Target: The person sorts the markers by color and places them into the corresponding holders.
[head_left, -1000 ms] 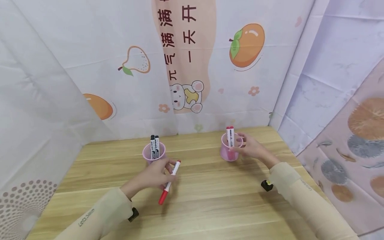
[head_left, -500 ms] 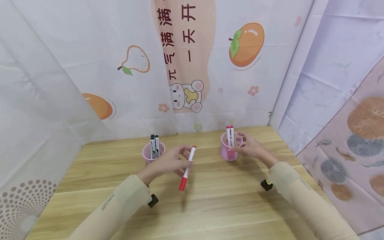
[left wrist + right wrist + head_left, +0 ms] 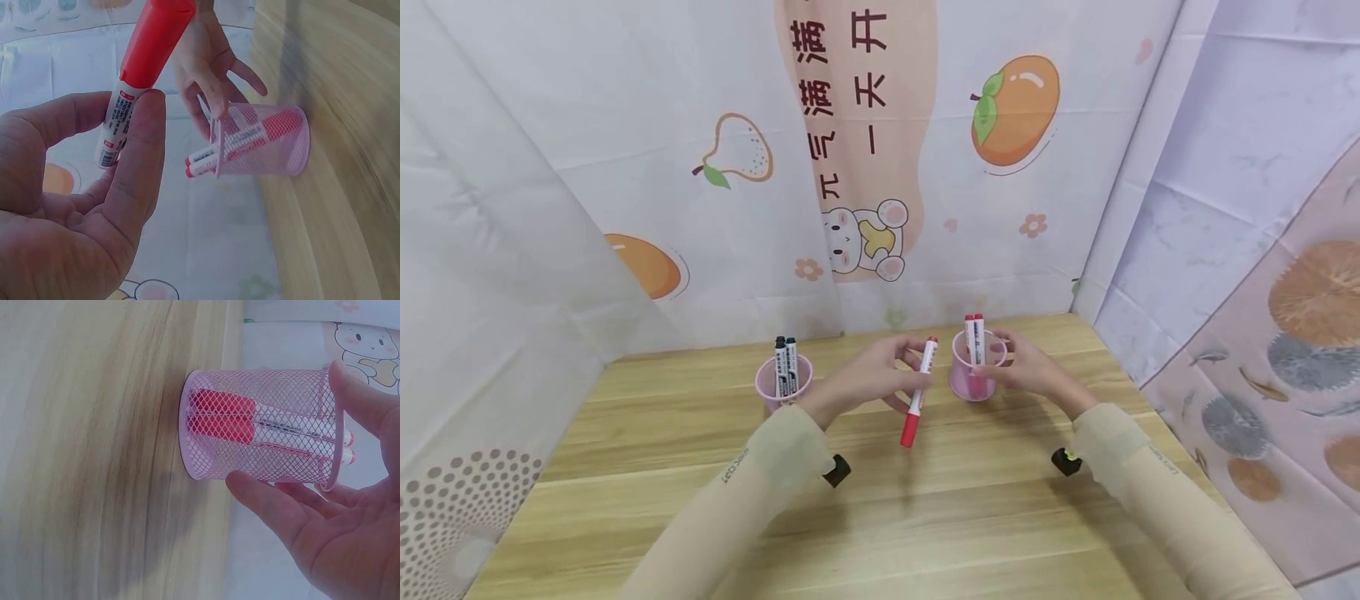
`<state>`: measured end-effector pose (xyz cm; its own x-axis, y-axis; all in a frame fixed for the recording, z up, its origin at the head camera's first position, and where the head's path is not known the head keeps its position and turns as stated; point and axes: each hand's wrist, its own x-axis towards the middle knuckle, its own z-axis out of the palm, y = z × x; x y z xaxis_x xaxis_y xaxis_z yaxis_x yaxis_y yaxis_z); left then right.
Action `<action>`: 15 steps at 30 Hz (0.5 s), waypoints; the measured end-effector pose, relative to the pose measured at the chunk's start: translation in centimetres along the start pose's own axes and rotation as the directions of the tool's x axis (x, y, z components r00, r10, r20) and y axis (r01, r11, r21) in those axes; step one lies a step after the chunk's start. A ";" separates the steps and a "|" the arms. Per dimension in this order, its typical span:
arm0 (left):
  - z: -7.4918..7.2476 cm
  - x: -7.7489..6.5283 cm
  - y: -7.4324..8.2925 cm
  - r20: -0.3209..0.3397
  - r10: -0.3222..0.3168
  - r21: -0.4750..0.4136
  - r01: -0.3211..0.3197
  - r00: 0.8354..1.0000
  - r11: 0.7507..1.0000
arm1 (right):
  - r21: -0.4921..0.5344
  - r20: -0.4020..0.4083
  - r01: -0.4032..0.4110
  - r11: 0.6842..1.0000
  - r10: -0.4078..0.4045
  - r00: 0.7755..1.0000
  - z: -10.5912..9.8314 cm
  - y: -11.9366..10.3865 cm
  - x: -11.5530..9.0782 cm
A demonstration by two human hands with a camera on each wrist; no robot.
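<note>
In the head view my left hand [image 3: 868,375] pinches a red marker [image 3: 920,392] between thumb and fingers, red cap downward, above the table. Close to its right stands a pink mesh pen holder [image 3: 959,383] with two red markers [image 3: 974,333] in it, caps down. My right hand [image 3: 1032,367] holds this pen holder from the right; in the right wrist view the thumb is at the rim and the fingers lie along the mesh wall [image 3: 294,469]. The left wrist view shows the held marker [image 3: 122,119] apart from the pen holder [image 3: 290,162].
At the left a second pink mesh pen holder [image 3: 766,390] holds several black-ended markers [image 3: 786,367], partly behind the left forearm. Beneath lies the wood-grain table [image 3: 970,517]. A printed cloth [image 3: 722,250] hangs along the table's back edge, with more cloth on both sides.
My left hand has moved right and away from me with the red marker, from beside the left pen holder to near the right one. The right hand stays on its pen holder.
</note>
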<state>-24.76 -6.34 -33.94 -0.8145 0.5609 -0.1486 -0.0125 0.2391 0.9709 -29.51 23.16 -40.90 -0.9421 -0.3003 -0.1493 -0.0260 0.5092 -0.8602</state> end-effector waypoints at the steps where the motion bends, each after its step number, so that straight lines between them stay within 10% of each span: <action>1: 0.2 0.3 0.1 0.000 -0.001 -0.009 0.001 1.000 1.000 | 0.001 0.000 -0.001 1.000 0.001 1.000 0.0 0.0 0.0; 15: 2.5 3.2 2.1 -0.055 0.111 -0.140 -0.117 0.992 0.983 | -0.007 0.004 -0.019 1.000 0.019 1.000 -0.1 0.2 0.1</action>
<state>-25.94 -2.11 -32.83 -0.8413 0.5397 -0.0300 0.0021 0.0587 0.9983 -29.65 23.33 -41.04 -0.9409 -0.2940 -0.1681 -0.0102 0.5207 -0.8537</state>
